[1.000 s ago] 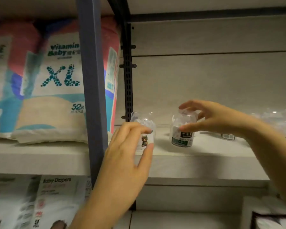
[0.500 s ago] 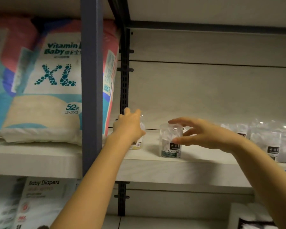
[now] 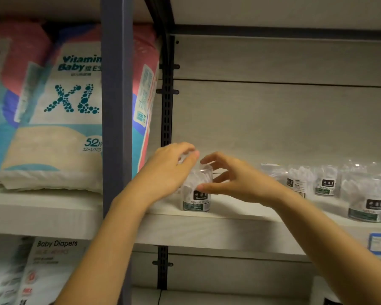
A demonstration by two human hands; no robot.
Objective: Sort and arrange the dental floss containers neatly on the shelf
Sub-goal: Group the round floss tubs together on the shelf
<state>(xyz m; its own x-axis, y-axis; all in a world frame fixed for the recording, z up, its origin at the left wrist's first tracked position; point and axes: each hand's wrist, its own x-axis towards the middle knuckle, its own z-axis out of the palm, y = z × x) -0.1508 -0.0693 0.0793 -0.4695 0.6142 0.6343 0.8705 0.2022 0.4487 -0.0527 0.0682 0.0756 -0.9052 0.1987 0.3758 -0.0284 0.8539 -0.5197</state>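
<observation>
Diaper pack (image 3: 59, 111) on the far left, then the grey shelf post (image 3: 117, 128). Floss bay starts just right of it.

Left hand (image 3: 169, 170): fingers curled at the bay's left end, clear glint at the fingertips. Probably another container, but it's hidden, so can't tell if it's gripped.

Floss container (image 3: 197, 194): upright near the front of the shelf (image 3: 229, 230), label facing out, just beside the left hand. Right hand (image 3: 235, 179) grasps it, thumb on the front and fingers arched over the lid.

Row of floss containers (image 3: 323, 183) stands well apart to the right, uneven in depth.

Step, I'd say: seating the first containers at the left end. Next: let go without tipping it, then pull the right-hand group over, labels out, fronts aligned.
</observation>
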